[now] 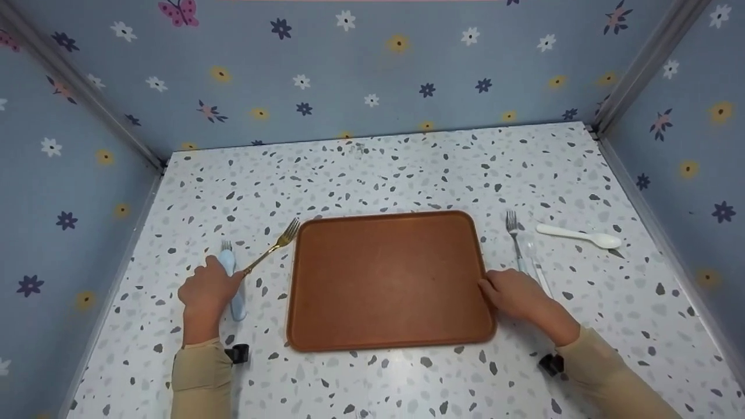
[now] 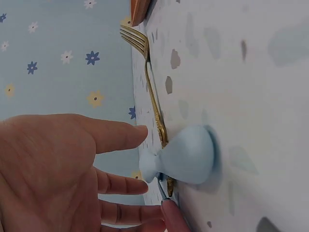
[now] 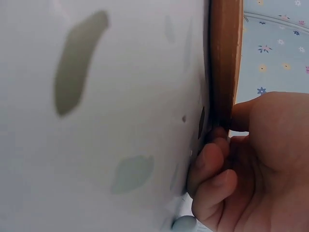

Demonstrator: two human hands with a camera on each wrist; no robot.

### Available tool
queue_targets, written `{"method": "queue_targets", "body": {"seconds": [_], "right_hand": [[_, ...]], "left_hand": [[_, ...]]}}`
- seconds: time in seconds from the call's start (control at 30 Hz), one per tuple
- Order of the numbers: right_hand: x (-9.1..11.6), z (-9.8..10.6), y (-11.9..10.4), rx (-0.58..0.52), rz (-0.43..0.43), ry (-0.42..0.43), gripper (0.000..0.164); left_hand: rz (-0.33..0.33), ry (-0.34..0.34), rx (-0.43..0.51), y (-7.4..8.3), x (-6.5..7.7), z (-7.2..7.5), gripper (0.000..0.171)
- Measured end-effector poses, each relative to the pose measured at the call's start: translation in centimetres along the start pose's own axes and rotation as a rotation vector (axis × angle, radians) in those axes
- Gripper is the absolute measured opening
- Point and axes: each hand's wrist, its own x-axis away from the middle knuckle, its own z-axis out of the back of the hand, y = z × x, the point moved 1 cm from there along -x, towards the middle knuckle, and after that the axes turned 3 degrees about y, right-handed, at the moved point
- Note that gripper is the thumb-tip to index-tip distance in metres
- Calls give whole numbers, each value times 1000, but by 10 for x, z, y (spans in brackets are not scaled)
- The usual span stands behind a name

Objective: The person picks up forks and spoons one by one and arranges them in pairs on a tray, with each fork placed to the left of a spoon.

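A brown rectangular tray (image 1: 390, 279) lies on the speckled table. My right hand (image 1: 518, 294) grips its right edge, with the thumb on the rim (image 3: 227, 58) and curled fingers low against the side. At the left, my left hand (image 1: 209, 288) is over a light blue utensil (image 1: 237, 306), its thumb and fingers apart around the blue rounded end (image 2: 188, 154). A gold fork (image 1: 285, 235) slants from beneath that hand toward the tray's upper left corner. Fork tines (image 1: 226, 245) show beyond the blue piece. The hand partly hides these utensils.
Right of the tray lie a fork (image 1: 512, 224) with a pale handle, a whitish utensil (image 1: 540, 270) and a white spoon (image 1: 582, 235). Flowered blue panels (image 1: 372, 70) wall the table at the back and both sides.
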Motion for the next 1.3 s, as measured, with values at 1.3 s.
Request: {"method": "queue_targets", "body": {"seconds": [1.3], "right_hand": [[4, -4, -1, 12, -13, 58, 29]], "left_hand": [[5, 58, 18, -3, -4, -5, 39]]}}
